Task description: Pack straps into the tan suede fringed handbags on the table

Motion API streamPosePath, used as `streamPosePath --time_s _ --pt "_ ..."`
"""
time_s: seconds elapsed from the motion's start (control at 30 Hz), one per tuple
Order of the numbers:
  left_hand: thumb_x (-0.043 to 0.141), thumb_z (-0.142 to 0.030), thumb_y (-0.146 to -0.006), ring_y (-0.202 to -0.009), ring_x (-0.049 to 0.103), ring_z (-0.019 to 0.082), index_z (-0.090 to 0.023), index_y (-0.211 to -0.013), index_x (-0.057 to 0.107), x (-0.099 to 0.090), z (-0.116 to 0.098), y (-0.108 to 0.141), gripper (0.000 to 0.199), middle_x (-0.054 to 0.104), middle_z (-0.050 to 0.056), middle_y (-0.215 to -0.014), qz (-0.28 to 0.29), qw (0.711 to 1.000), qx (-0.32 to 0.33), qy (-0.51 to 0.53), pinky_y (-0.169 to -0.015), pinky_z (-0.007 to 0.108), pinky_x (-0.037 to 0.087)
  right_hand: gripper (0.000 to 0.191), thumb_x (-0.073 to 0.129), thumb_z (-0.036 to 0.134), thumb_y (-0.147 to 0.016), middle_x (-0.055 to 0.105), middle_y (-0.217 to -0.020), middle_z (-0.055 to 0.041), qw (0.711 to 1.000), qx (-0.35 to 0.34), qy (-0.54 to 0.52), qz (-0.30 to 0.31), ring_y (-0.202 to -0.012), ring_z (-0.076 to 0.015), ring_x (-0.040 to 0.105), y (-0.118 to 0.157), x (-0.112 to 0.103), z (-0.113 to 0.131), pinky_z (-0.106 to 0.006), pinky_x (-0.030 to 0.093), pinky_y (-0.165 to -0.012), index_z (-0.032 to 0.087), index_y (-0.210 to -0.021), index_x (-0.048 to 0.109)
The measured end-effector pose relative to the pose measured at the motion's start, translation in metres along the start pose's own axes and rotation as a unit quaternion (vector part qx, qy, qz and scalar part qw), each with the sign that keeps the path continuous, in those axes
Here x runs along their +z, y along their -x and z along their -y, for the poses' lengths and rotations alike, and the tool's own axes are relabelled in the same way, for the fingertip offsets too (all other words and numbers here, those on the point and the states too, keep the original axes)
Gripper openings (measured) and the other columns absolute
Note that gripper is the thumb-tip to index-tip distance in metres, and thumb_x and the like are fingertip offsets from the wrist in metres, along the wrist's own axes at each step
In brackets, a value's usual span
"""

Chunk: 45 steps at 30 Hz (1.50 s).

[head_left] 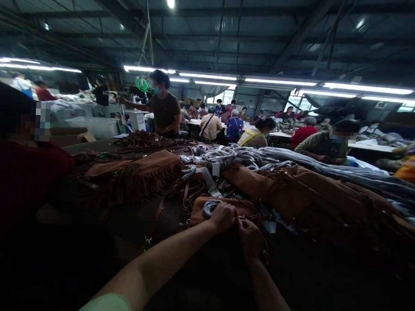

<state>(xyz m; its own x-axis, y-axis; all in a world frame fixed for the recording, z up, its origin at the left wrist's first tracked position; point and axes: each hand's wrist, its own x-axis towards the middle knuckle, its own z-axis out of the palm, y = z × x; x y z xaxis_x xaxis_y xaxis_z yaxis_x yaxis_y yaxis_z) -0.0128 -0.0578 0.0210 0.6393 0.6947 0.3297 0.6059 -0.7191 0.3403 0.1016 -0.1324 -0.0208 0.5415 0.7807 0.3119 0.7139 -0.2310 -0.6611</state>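
A brown fringed bag [198,213] lies on the dark table in front of me. On top of it rests a coiled strap in greyish wrapping [210,208], just left of my left hand. My left hand [224,216] is closed over the bag's near edge, and its fingertips are hidden. Close beside it, my right hand [250,237] is pinched at the same edge, with thumb and forefinger together. Whatever sits in either grip is too small and dark to name.
Brown fringed bags lie in piles to the left [158,164] and right [317,193]. Grey wrapped straps [298,156] stretch across the back. A brown strap with a metal clip [158,215] hangs nearer. One person in dark red sits close at left; several others work beyond.
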Motion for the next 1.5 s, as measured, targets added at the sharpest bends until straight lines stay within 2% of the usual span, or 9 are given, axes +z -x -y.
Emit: streamPosePath --time_s 0.3,0.47,0.7,0.8,0.9,1.07,1.2,1.37,1.5 --pt "0.062 -0.029 -0.074 -0.089 0.061 0.024 -0.015 -0.081 0.068 0.003 0.002 0.002 0.017 0.069 0.009 -0.087 -0.01 1.0 -0.015 -0.022 -0.087 0.033 0.043 0.034 0.045 0.046 -0.085 0.071 -0.088 -0.0036 0.997 -0.063 0.027 -0.021 -0.069 -0.0161 0.061 0.004 0.001 0.0 -0.026 0.033 -0.057 0.025 -0.083 0.072" --pt "0.055 -0.03 -0.078 -0.087 0.064 0.021 -0.02 -0.091 0.071 -0.008 0.004 -0.002 0.023 0.071 0.007 -0.09 0.075 0.997 -0.024 0.0 -0.082 0.03 0.046 0.032 0.043 0.041 -0.087 0.071 -0.091 -0.0033 0.997 -0.073 0.035 0.007 -0.072 -0.0157 0.062 0.0 0.0 -0.001 -0.025 0.034 -0.059 0.026 -0.085 0.071" --pt "0.056 -0.04 -0.075 -0.08 0.064 0.02 -0.018 -0.085 0.074 -0.013 -0.002 -0.022 0.03 0.07 0.008 -0.086 0.13 0.973 -0.184 0.045 -0.071 0.025 0.047 0.038 0.042 0.05 -0.087 0.072 -0.088 -0.0055 0.998 -0.044 0.029 0.028 -0.07 -0.0184 0.064 -0.003 -0.002 0.002 -0.026 0.033 -0.056 0.028 -0.089 0.072" --pt "0.063 -0.042 -0.068 -0.072 0.062 0.019 -0.019 -0.083 0.074 -0.012 -0.002 -0.028 0.03 0.069 0.005 -0.079 0.153 0.964 -0.199 0.089 -0.065 0.025 0.046 0.039 0.041 0.051 -0.086 0.072 -0.087 -0.0063 0.997 -0.046 0.02 0.052 -0.071 -0.0193 0.064 -0.004 -0.004 0.002 -0.026 0.034 -0.057 0.028 -0.09 0.072" --pt "0.061 -0.039 -0.071 -0.07 0.06 0.018 -0.019 -0.086 0.074 -0.01 -0.004 -0.027 0.028 0.068 0.005 -0.077 0.132 0.971 -0.176 0.098 -0.065 0.027 0.046 0.041 0.04 0.051 -0.086 0.071 -0.086 -0.0073 0.993 -0.069 -0.026 0.09 -0.073 -0.0195 0.063 -0.01 -0.01 -0.001 -0.026 0.037 -0.059 0.024 -0.088 0.071" --pt "0.051 -0.032 -0.081 -0.088 0.059 0.018 -0.02 -0.088 0.071 -0.004 -0.011 -0.018 0.024 0.066 0.006 -0.096 -0.002 0.995 -0.066 0.073 -0.081 0.027 0.045 0.051 0.028 0.048 -0.091 0.067 -0.082 -0.0097 0.991 -0.057 -0.072 0.097 -0.072 -0.0187 0.061 -0.029 -0.03 -0.013 -0.028 0.042 -0.063 0.019 -0.082 0.068" --pt "0.05 -0.031 -0.084 -0.078 0.06 0.016 -0.017 -0.093 0.066 -0.005 -0.006 -0.017 0.023 0.067 0.006 -0.089 0.034 0.972 -0.101 0.209 -0.071 0.025 0.046 0.038 0.046 0.053 -0.083 0.063 -0.077 -0.0057 0.992 -0.052 -0.087 0.076 -0.064 -0.0159 0.057 -0.044 -0.042 -0.012 -0.027 0.04 -0.059 0.021 -0.072 0.064" --pt "0.051 -0.034 -0.084 -0.069 0.061 0.016 -0.015 -0.096 0.063 -0.007 0.001 -0.021 0.025 0.067 0.006 -0.077 0.048 0.946 -0.125 0.297 -0.064 0.026 0.047 0.044 0.052 0.061 -0.076 0.054 -0.054 0.0009 0.922 0.074 -0.336 0.177 -0.043 -0.0117 0.047 -0.057 -0.034 0.005 -0.024 0.036 -0.041 0.018 -0.071 0.06" --pt "0.051 -0.032 -0.082 -0.058 0.058 0.012 -0.012 -0.091 0.06 0.004 0.001 -0.027 0.024 0.063 0.003 -0.07 0.076 0.895 -0.111 0.425 -0.057 0.025 0.046 0.05 0.077 0.039 -0.06 0.067 -0.079 -0.0004 0.831 0.118 -0.494 0.229 -0.055 -0.0156 0.061 -0.059 -0.032 0.008 -0.023 0.043 -0.041 0.021 -0.102 0.057"
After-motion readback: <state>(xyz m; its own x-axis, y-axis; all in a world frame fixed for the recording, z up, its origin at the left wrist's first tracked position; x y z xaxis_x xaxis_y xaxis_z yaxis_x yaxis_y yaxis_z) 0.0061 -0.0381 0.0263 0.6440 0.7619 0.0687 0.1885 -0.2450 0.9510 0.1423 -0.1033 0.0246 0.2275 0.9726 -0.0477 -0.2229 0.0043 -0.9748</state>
